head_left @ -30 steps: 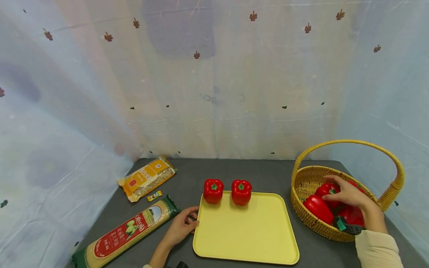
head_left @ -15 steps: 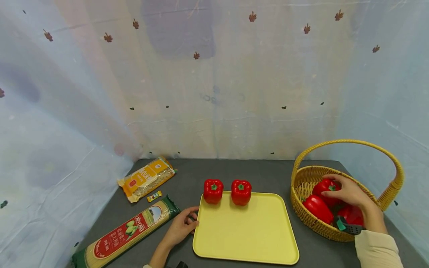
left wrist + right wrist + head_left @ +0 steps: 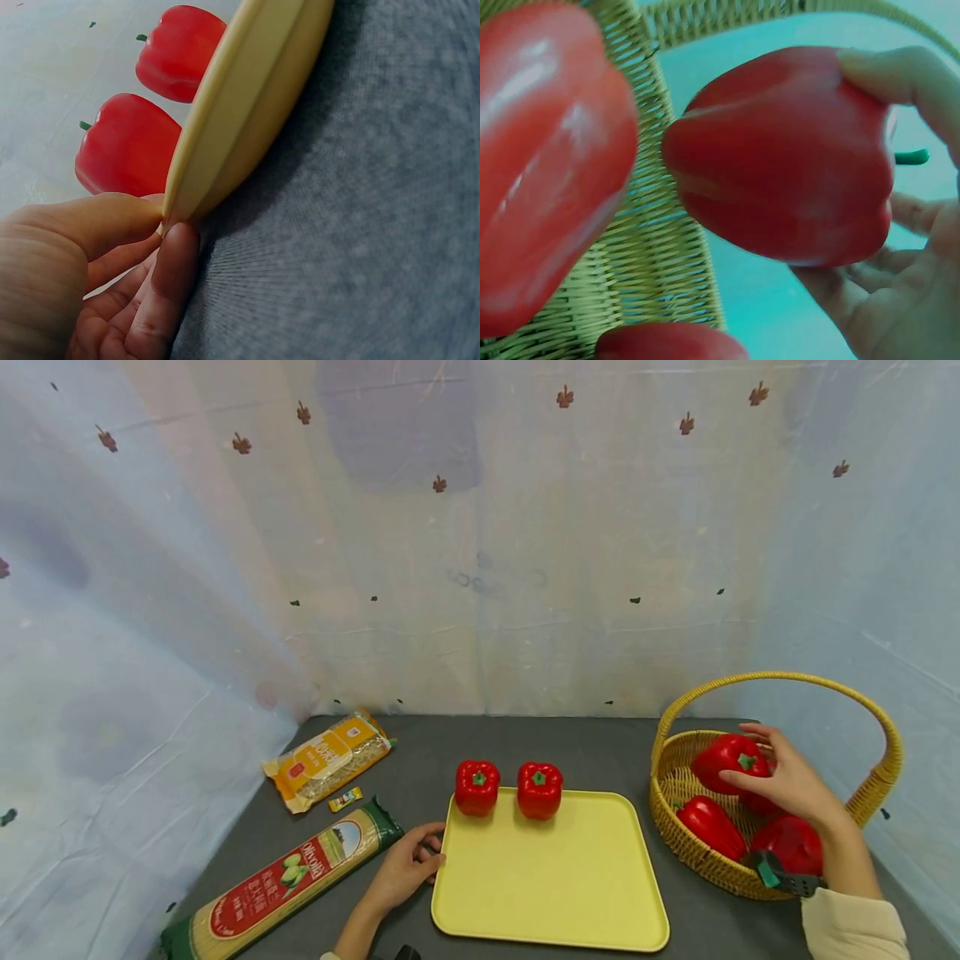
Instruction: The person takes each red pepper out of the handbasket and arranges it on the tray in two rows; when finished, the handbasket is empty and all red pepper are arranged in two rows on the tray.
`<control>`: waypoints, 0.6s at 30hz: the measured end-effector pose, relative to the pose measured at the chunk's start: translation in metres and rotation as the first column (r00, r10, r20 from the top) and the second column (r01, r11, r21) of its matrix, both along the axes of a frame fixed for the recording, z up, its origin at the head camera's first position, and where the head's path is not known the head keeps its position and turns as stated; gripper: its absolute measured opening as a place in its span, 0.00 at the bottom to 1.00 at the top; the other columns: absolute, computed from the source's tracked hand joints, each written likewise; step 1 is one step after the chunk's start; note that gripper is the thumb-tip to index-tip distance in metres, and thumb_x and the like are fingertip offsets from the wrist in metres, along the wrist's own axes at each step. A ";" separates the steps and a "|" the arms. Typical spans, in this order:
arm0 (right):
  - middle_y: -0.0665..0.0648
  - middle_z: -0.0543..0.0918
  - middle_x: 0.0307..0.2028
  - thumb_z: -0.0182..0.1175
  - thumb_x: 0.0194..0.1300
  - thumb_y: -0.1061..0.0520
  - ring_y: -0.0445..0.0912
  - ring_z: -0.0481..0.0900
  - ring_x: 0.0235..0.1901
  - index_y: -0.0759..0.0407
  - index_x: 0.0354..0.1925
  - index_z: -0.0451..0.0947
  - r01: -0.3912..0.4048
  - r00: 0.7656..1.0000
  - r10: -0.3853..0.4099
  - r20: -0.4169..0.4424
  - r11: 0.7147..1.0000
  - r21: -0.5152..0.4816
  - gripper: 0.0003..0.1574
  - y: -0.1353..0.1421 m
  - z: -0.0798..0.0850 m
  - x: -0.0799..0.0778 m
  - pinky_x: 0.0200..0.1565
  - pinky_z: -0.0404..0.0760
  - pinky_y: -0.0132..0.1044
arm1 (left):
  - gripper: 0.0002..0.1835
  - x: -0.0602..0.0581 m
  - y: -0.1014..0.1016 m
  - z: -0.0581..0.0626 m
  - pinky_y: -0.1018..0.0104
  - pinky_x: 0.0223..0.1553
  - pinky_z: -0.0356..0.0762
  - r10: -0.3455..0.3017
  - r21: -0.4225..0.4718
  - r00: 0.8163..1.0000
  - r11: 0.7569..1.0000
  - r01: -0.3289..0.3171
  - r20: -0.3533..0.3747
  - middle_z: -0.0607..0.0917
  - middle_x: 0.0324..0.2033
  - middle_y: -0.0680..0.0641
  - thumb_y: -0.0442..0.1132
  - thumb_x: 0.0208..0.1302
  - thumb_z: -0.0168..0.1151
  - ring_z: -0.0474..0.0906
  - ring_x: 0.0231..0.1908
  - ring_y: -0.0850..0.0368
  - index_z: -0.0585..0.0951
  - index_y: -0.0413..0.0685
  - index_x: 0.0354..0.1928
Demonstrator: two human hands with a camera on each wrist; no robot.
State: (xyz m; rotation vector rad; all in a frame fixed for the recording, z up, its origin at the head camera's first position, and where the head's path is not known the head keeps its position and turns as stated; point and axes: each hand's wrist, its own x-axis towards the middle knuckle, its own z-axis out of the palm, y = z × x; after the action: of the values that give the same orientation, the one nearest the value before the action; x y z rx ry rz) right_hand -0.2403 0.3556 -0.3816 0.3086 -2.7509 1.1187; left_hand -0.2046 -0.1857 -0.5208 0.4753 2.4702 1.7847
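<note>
My right hand grips a red bell pepper with a green stem, lifted within the yellow wicker basket at the right. In the right wrist view, thumb and fingers curl round this pepper near its stem end. Other red peppers lie in the basket, one red pepper at its left side and another at the front. My left hand pinches the left rim of the yellow tray between thumb and fingers. Two red bell peppers stand at the tray's far edge.
Left of the tray lies a long spaghetti pack. Behind it are a small yellow packet and an orange-and-clear bag. The basket's tall handle arches over its opening. A patterned curtain hangs behind the dark table.
My right hand has raised a pepper from among the others in the basket and moved slightly up. The lifted pepper has tilted. The left hand and the tray have stayed in place.
</note>
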 end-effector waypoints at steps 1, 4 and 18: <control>0.76 0.56 0.60 0.65 0.59 0.51 0.71 0.58 0.56 0.69 0.67 0.45 0.009 1.000 -0.009 -0.007 1.000 0.008 0.52 -0.002 0.002 0.003 0.47 0.67 0.65 | 0.25 0.000 0.000 -0.001 0.65 0.23 0.79 0.000 -0.001 1.000 1.000 0.000 -0.001 0.76 0.35 0.42 0.34 0.60 0.62 0.76 0.24 0.61 0.70 0.36 0.59; 0.72 0.61 0.57 0.65 0.58 0.50 0.57 0.65 0.52 0.69 0.65 0.50 0.038 0.999 -0.036 -0.037 0.998 0.040 0.50 -0.009 0.008 0.012 0.44 0.74 0.44 | 0.25 -0.002 0.000 -0.003 0.66 0.23 0.79 -0.001 -0.015 1.000 1.000 0.001 -0.004 0.75 0.35 0.42 0.33 0.60 0.62 0.76 0.24 0.62 0.70 0.36 0.59; 0.42 0.64 0.53 0.67 0.50 0.70 0.31 0.69 0.44 0.60 0.66 0.59 -0.095 0.962 0.045 -0.270 0.980 -0.176 0.48 -0.056 0.003 0.039 0.37 0.75 0.20 | 0.24 -0.002 0.000 -0.002 0.65 0.23 0.79 0.000 -0.035 1.000 0.999 0.000 -0.005 0.75 0.35 0.43 0.34 0.61 0.61 0.75 0.24 0.62 0.70 0.36 0.59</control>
State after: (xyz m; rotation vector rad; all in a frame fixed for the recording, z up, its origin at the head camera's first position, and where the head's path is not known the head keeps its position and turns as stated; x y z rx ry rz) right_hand -0.2015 0.2998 -0.3786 0.4955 -2.3994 1.2425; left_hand -0.2065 -0.1860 -0.5226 0.4785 2.5003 1.7389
